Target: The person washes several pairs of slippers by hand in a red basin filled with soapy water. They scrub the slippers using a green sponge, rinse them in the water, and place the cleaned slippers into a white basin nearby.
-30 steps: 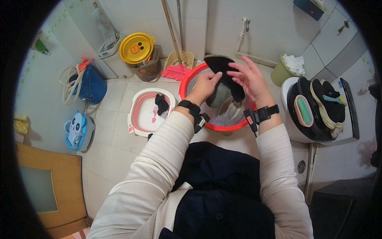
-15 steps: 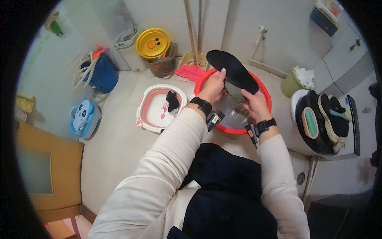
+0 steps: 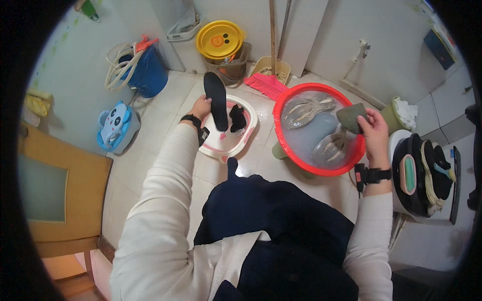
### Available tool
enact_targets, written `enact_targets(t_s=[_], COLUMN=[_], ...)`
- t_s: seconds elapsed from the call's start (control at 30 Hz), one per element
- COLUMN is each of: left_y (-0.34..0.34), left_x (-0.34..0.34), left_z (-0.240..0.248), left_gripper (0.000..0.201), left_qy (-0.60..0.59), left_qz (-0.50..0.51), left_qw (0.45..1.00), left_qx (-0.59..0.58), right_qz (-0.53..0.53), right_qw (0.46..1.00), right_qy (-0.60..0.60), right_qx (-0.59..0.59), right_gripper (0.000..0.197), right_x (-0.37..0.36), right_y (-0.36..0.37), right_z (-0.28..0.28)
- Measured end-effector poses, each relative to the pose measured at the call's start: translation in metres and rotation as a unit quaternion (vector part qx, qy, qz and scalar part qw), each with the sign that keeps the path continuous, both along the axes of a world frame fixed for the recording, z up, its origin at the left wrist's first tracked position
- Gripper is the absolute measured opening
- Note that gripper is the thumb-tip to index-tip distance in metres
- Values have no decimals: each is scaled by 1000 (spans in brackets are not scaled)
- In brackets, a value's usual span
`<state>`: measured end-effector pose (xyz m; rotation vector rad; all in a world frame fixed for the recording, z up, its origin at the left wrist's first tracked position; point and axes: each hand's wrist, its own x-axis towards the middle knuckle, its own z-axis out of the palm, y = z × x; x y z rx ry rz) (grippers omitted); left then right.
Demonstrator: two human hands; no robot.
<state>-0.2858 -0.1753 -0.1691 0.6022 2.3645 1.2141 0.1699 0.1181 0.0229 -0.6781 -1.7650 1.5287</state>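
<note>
My left hand (image 3: 200, 107) holds a black shoe insole (image 3: 216, 100) upright over the small pink and white basin (image 3: 227, 148), which has a dark cloth item (image 3: 237, 118) in it. My right hand (image 3: 370, 127) grips a grey-green pad or cloth (image 3: 351, 117) at the right side of the red basin (image 3: 281, 132). That red basin holds water and two grey shoes (image 3: 306, 109), plus another (image 3: 329, 147) near the front.
A blue bucket with hose (image 3: 143, 70), a yellow lidded bin (image 3: 219, 39), a pink broom head (image 3: 267, 84), a blue panda stool (image 3: 114, 127) and a green waste bin (image 3: 396, 114) stand around. A wooden door (image 3: 55, 190) is at left. A washer top with insoles and a brush (image 3: 427, 175) is at right.
My left hand carried the black insole from over the red basin leftward to above the pink basin. My right hand stayed at the red basin, now holding the grey-green piece.
</note>
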Motion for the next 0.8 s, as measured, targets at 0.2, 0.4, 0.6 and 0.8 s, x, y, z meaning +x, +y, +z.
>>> enact_targets(t_s=[0.2,0.4,0.6,0.8], left_y=[-28,-2,8,11], left_x=[29,62,67,55], left_z=[-124,-149,-164,-142], left_gripper=[30,23,67,54], left_qy=[25,-58,-28,9], left_qz=[18,-2,-41,-114], left_qw=[992,998,964,961], left_qx=[-126,-25,-260,-253], right_qz=[-42,-51,-49,-69], right_qw=[999,996,995,996], right_qy=[-11,-63,-79,-47], right_qx=[2,47,29,-16], right_gripper=[29,28,28,29], right_x=[13,17,22,42], right_y=[-2,-14,-24,-27], right_z=[14,16,18,22])
